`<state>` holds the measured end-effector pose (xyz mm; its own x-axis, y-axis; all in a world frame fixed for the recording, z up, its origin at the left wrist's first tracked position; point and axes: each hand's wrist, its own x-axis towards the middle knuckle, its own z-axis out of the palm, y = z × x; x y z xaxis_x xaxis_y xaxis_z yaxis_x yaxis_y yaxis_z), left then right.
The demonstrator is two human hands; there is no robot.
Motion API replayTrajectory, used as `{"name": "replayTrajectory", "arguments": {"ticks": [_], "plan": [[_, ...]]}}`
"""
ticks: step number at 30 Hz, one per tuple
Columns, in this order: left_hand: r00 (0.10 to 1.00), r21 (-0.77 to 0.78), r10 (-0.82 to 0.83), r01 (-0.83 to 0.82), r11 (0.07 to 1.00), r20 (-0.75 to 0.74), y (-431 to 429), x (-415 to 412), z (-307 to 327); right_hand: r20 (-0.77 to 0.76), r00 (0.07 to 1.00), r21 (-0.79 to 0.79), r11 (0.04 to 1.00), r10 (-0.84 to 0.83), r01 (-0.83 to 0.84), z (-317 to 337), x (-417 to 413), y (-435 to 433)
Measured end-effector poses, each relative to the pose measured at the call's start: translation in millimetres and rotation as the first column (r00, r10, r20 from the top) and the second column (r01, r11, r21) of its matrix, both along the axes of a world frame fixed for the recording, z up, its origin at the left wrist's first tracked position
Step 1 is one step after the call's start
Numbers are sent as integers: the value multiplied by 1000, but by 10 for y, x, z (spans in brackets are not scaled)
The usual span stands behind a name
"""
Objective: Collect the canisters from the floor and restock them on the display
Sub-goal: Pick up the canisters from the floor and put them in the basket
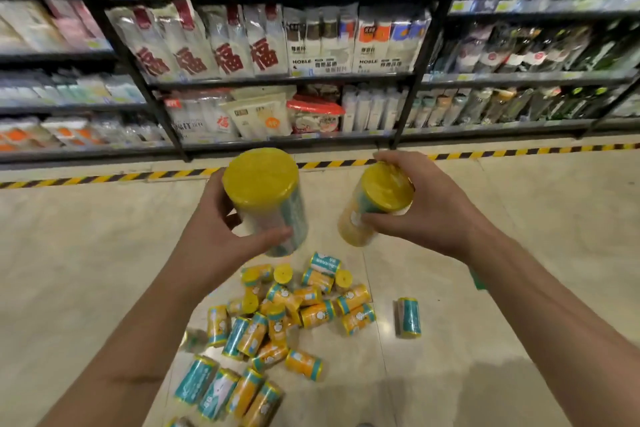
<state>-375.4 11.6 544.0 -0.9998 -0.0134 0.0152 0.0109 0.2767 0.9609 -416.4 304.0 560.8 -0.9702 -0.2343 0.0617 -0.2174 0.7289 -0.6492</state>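
My left hand (214,236) grips a yellow-lidded canister (265,191) with a teal and white label, held upright above the floor. My right hand (426,211) holds a second canister (374,204), orange-bodied with a yellow lid, tilted to the left. Below both hands, a heap of several orange and teal canisters (277,326) lies scattered on the pale tiled floor. One teal canister (408,317) lies apart to the right of the heap.
Black store shelving (277,81) full of white packaged goods stands straight ahead across the aisle. A yellow-and-black hazard stripe (104,178) runs along the floor before it. Bottle-filled shelves (536,80) stand at the right.
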Motion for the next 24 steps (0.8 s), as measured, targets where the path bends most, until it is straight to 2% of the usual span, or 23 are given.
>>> {"name": "replayTrajectory", "arguments": {"ticks": [5,10,15,20,24], "plan": [[996,8,-25,26,1000,-82,81,187,1315,-105,994,-67,998,-22,15,1395,316,54],[986,69,-54,65,995,-157,169,412,2167,-169,984,-197,980,-56,22,2292,656,78],[973,147,-33,68,987,-228,256,586,2612,-197,973,-377,925,-118,36,2616,914,43],[965,224,-16,77,971,-260,273,671,2833,-208,965,-582,813,-162,11,2798,997,-123],[963,282,-10,88,955,-268,136,753,2960,-236,965,-564,825,-113,-42,2974,1009,-309]]}}
